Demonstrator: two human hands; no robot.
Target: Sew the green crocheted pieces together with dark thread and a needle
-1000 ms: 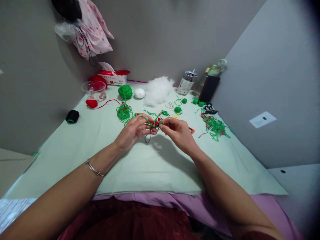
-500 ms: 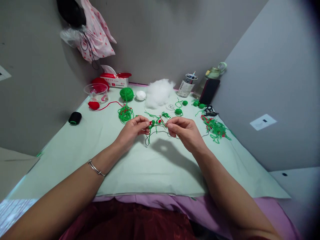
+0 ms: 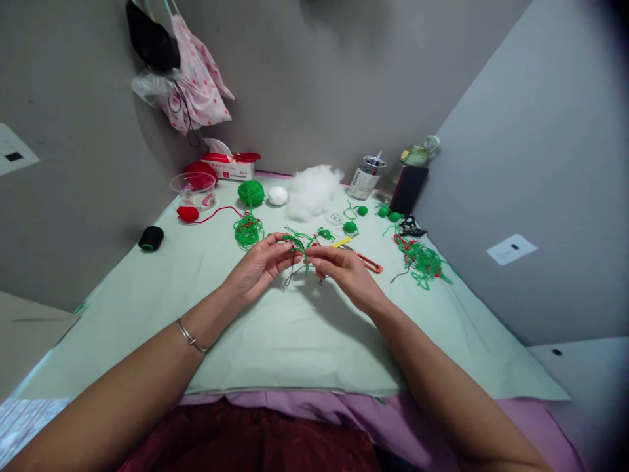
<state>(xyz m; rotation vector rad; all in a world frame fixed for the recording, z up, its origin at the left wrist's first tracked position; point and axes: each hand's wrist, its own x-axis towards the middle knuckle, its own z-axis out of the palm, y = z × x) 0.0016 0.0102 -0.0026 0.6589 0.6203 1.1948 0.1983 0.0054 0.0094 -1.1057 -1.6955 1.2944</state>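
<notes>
Yarn piece (image 3: 298,244), green with red bits, trailing dark cord loops (image 3: 289,280).

Green-and-red yarn piece (image 3: 297,245) partly covered by fingers of left hand (image 3: 260,267) and right hand (image 3: 350,270); its shape too small to be made out. Pale green bottle (image 3: 417,155) partly blocked by dark flat device (image 3: 409,190). Lower part of red bundle (image 3: 202,170) blurred behind clear tub (image 3: 209,198). Print on pencil tin (image 3: 362,185) too small to be read. Left wall plate (image 3: 17,149), both forearms (image 3: 132,373) and dark red garment (image 3: 246,439) cut off by frame edges. Dark shape (image 3: 339,2) at top blurred, cropped.
</notes>
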